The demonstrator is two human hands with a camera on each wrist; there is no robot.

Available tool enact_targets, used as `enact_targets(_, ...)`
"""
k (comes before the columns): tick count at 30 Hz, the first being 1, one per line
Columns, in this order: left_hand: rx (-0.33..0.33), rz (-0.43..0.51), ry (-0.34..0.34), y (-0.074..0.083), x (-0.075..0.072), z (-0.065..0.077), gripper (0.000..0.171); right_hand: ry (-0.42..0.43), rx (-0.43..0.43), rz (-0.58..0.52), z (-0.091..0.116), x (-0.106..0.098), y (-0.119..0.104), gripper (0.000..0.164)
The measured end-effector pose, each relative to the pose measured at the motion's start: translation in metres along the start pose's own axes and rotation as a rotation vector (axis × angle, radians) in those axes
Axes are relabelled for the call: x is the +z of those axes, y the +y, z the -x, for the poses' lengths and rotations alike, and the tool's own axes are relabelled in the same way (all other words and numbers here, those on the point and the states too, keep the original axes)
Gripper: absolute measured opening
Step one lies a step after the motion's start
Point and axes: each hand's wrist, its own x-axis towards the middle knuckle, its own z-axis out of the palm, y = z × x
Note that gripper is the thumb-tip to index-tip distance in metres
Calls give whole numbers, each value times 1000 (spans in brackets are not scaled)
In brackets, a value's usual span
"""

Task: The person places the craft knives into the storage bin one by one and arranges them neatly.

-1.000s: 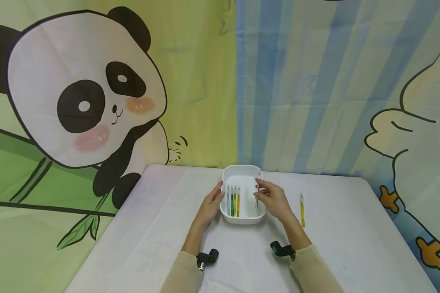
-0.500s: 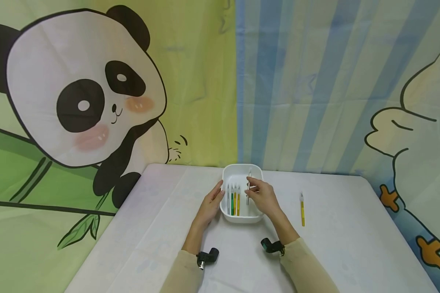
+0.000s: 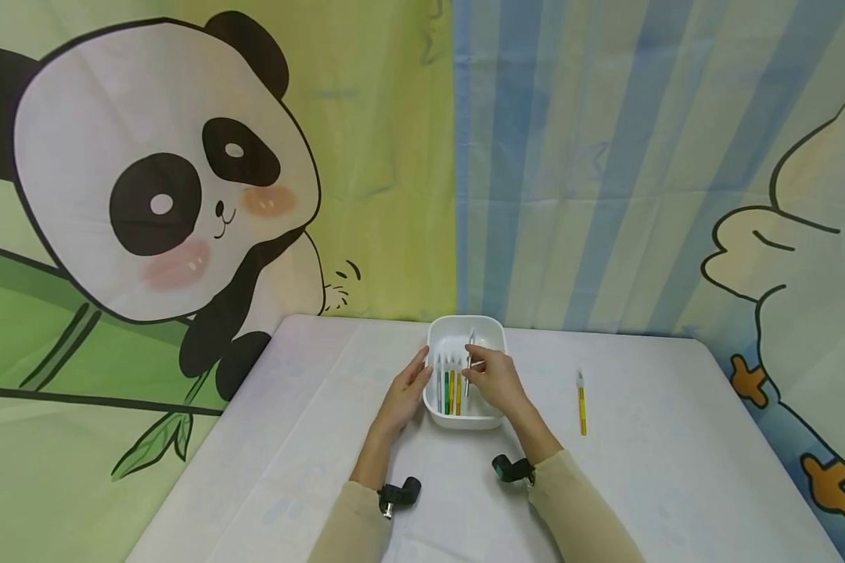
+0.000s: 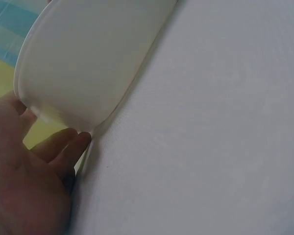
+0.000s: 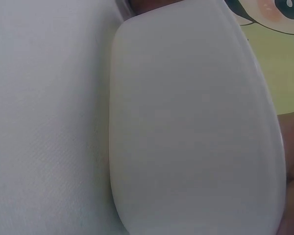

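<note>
In the head view, my right hand (image 3: 496,381) pinches a slim silver pen-shaped tool (image 3: 471,338) with a pale pointed tip, over the white plastic tray (image 3: 465,423). To its left, inside the tray, similar tools lie side by side: a pale one (image 3: 439,387), a green one (image 3: 447,395) and two yellow ones (image 3: 458,397). Their upper ends look clear or whitish. My left hand (image 3: 399,397) touches the tray's left side, its fingertips against the outer wall in the left wrist view. In the right wrist view the tray wall (image 5: 191,117) hides the held tool.
One more yellow pen-shaped tool (image 3: 582,407) with a clear upper end lies on the white-covered table (image 3: 676,446), right of the tray. Behind the table's back edge hangs a curtain (image 3: 549,195) printed with cartoon animals and stripes.
My right hand has moved left with the silver tool, from the tray's right edge to near the row of tools. The left hand has stayed at the tray's left side.
</note>
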Motion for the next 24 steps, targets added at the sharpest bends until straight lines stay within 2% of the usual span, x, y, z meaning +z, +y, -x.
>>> enact_targets(5, -3, -1, 0, 0, 1, 0, 54, -33, 5, 28, -1, 1, 1, 51)
enact_targets(13, 4, 19, 10, 2, 1, 2, 53, -109, 16, 251, -4, 6, 0, 46)
enact_targets(18, 3, 19, 7, 1, 1, 1, 53, -145, 58, 314, -4, 8, -3, 36)
enact_targets(24, 6, 9, 2, 1, 1, 0, 54, -158, 95, 355, -5, 12, -1, 40)
